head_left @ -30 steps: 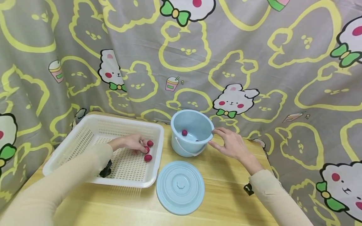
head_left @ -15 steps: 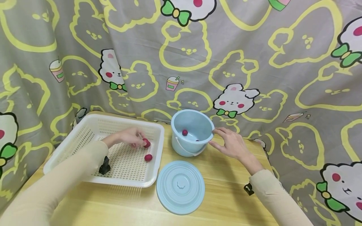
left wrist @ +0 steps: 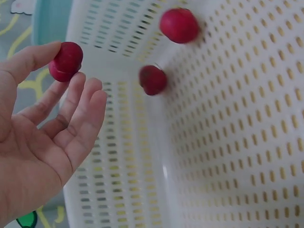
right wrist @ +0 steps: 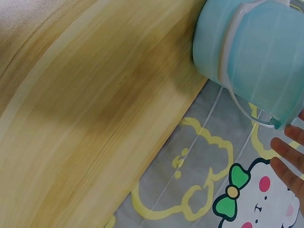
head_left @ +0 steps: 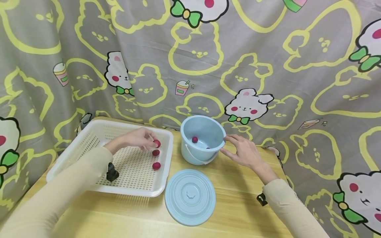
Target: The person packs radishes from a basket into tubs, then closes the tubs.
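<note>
Left fingers: the left hand (head_left: 135, 140) pinches one small round red fruit (left wrist: 66, 61) between thumb tip and fingertips (left wrist: 88, 92); the other fingers are loosely spread below it.
Held fruit position: raised just above the floor of the white perforated plastic basket (head_left: 89, 145), near its right wall.
Right fingers: the right hand (head_left: 242, 152) has straight, slightly parted fingers (head_left: 230, 138) resting against the rim of the light blue plastic bucket (head_left: 202, 138); it grips nothing.
Nearest the left fingers: a second red fruit (head_left: 155, 152) lies on the basket floor just below the pinched one, not touching the hand.
Next out: a third red fruit (head_left: 156, 165) lies on the basket floor, slightly nearer the person, apart from the second.
Beyond the right fingers: a fourth red fruit (head_left: 194, 139) sits inside the bucket against its inner wall.
Bucket handle: white bail folded down along the front of the bucket.
Lid: round light blue plastic lid (head_left: 190, 197) lies flat on the wooden table (head_left: 238, 205), apart from the bucket, on the person's side of it.
Backdrop: grey curtain with yellow outlines and white rabbits (head_left: 268, 66) hangs behind the table.
</note>
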